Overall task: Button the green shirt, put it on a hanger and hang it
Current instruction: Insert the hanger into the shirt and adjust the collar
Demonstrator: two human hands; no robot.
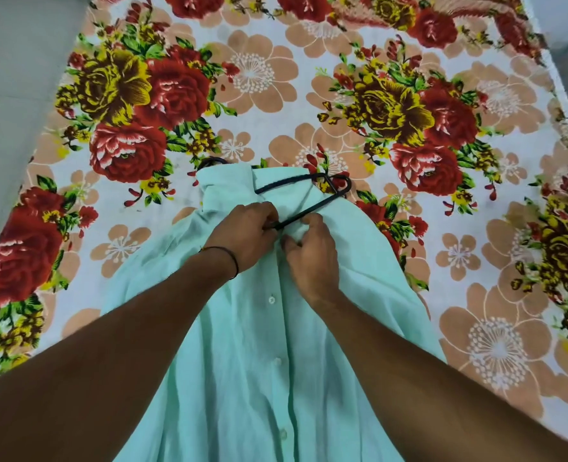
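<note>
On the left a floral bed sheet (182, 95) covers the bed, and the green shirt (242, 378) lies on it front up, its collar (226, 185) pointing away and its hem toward the person. The left hand (242, 231), with a dark thread band (231, 258) on its wrist, rests on the upper chest of the shirt. Its fingers (266, 211) are curled tight on the front edge. They may also be pinching the end of the hanger's bar, but the knuckles hide that spot. White buttons (271, 299) run down the fastened placket below the hands. The dark hanger (309, 211) sits partly inside the shirt, one shoulder corner poking out past the open neck on the right. Just beside the left hand, the right hand (312, 251) pinches a fold of the shirt with its fingers (309, 225) narrow and bent.
</note>
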